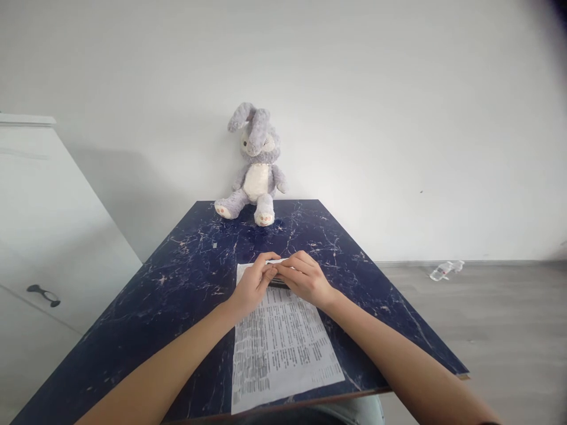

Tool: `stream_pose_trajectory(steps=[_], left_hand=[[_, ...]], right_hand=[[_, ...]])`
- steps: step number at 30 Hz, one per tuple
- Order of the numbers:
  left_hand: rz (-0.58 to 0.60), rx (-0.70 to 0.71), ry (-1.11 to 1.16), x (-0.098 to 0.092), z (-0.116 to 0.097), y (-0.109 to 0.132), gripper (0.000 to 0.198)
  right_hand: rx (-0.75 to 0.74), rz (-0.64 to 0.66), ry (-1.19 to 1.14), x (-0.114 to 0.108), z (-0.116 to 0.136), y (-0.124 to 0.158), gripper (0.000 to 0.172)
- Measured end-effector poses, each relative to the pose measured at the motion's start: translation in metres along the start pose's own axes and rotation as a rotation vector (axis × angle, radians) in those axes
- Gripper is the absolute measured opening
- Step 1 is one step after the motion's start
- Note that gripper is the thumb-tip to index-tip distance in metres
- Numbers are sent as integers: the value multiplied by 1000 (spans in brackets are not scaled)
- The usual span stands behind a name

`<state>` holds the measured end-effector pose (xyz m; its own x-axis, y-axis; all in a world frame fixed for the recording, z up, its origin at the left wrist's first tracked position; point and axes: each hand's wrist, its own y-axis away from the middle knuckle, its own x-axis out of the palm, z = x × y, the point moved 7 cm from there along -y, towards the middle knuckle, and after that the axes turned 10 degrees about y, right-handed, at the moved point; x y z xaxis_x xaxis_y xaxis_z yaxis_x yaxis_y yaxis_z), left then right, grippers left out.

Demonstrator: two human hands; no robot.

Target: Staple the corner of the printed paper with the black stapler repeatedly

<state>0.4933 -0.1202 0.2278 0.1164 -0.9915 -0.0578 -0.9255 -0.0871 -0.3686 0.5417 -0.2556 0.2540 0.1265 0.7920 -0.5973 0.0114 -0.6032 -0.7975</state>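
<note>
L fingers [266, 257] & R fingers [296, 265] gripping dark obj. [279, 284] over printed sheet [287, 345] on blue tbl. [186, 283]

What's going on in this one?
A person has both hands, the left hand and the right hand, together at a dark object over the far part of a printed sheet. The fingers cover much of the object, so what it is can't be told. The sheet lies on a dark blue marbled table, and a plush rabbit sits at the far end, in front of the wall.
</note>
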Motion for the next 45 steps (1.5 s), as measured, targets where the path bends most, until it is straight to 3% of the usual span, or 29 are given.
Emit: stream_pose_trajectory(steps=[2, 4, 7, 9, 12, 15, 17, 20, 25, 28, 31, 33, 36, 40, 45], left_hand=[[-11, 29, -75, -4, -2, -1, 37], [-126, 67, -146, -23, -5, -4, 36], [-408, 87, -278, -76, 0, -10, 24], [-513, 70, -450, -112, 11, -14, 21], [-563, -120, -799, -156, 44, -18, 37], [-499, -280, -996, -173, 72, -18, 42], [-464, -271, -1072, -171, 74, -19, 38], [-438, -224, -1141, -163, 63, -20, 29], [-432, -211, -1106, -155, 47, -20, 12], [-487, -158, -883, -152, 44, -20, 11], [-491, -94, -454, -140, 48, -23, 16], [-467, -117, -160, -127, 55, -25, 28], [-432, -195, 110, -106, 60, -24, 43], [-368, -223, 86, -91, 55, -23, 44], [-339, -164, -43, -89, 45, -24, 36]], right_hand=[[31, 9, 7, 0, -6, -2, 24], [150, -4, 14, -2, -24, -2, 20], [479, -20, 71, -4, -76, 14, 12], [697, 39, 124, -2, -117, 35, 11], [890, 118, 183, 3, -164, 66, 14], [970, 133, 201, 9, -188, 82, 20], [992, 139, 201, 15, -190, 84, 27], [963, 105, 190, 17, -174, 76, 36], [714, 15, -13, 7, -105, 34, 19], [550, 91, -182, 5, -65, 10, 21], [389, 260, -302, 14, -40, 1, 33], [307, 364, -297, 23, -34, 4, 43], [272, 443, -243, 35, -35, 12, 37], [279, 473, -243, 41, -36, 15, 29], [291, 491, -235, 39, -34, 12, 25]])
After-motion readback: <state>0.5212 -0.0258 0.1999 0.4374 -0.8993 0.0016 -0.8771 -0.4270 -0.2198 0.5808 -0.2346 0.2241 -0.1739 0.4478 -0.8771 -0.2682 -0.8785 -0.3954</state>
